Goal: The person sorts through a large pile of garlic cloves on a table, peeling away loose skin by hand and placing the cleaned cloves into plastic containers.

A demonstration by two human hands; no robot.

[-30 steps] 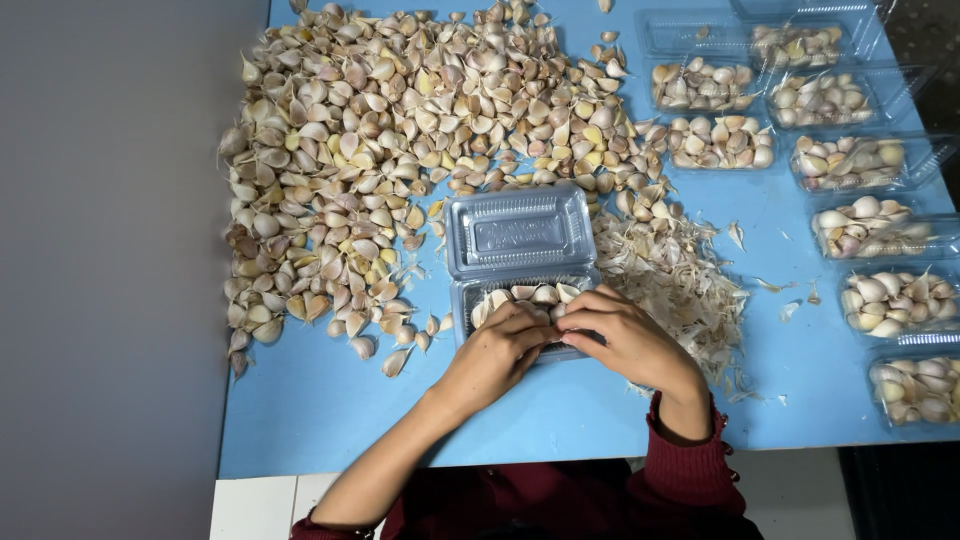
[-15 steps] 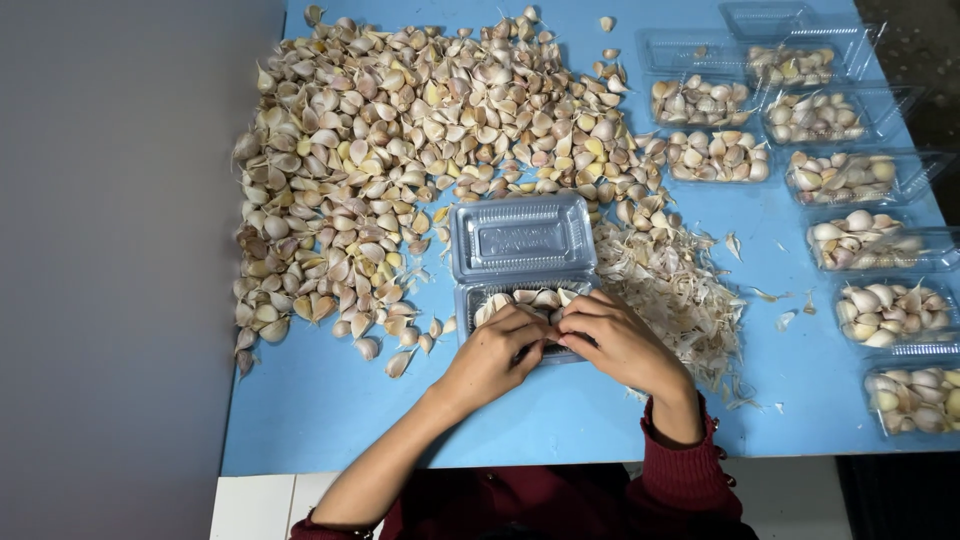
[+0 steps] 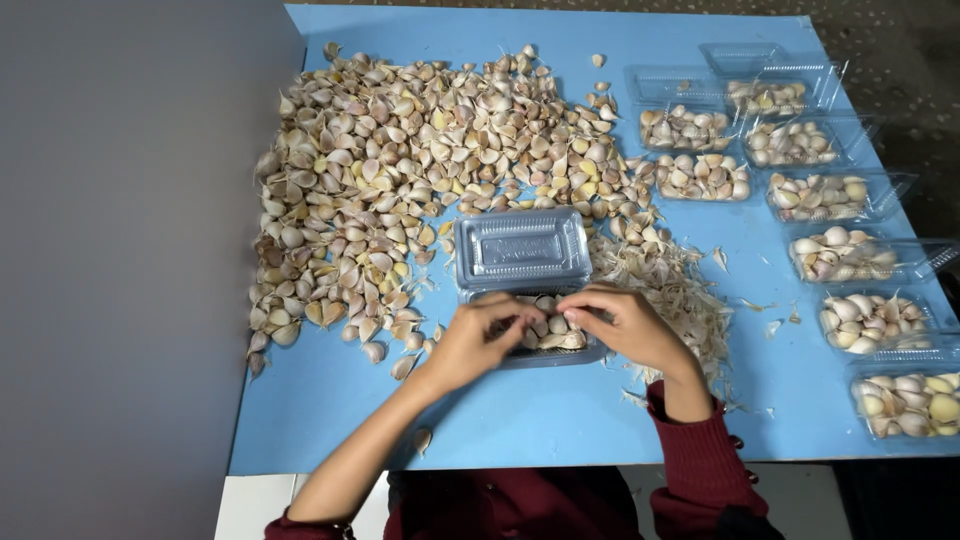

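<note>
A clear plastic clamshell box point(image 3: 522, 250) lies open on the blue table point(image 3: 560, 420), its lid flat toward the far side. Its near half holds garlic cloves point(image 3: 553, 332). My left hand point(image 3: 478, 342) and my right hand point(image 3: 625, 325) both rest over that near half, fingertips meeting above the cloves. The fingers are curled and seem to pinch a clove between them, though it is mostly hidden. A big heap of loose garlic cloves point(image 3: 420, 180) spreads across the table's left and middle.
Several clear boxes filled with cloves point(image 3: 830, 195) line the right side of the table. Dry garlic skins point(image 3: 670, 290) lie piled just right of the open box. A grey floor lies left of the table edge.
The view has shifted slightly. Both hands stay over the box's near half, fingers working at the cloves with only small movements.
</note>
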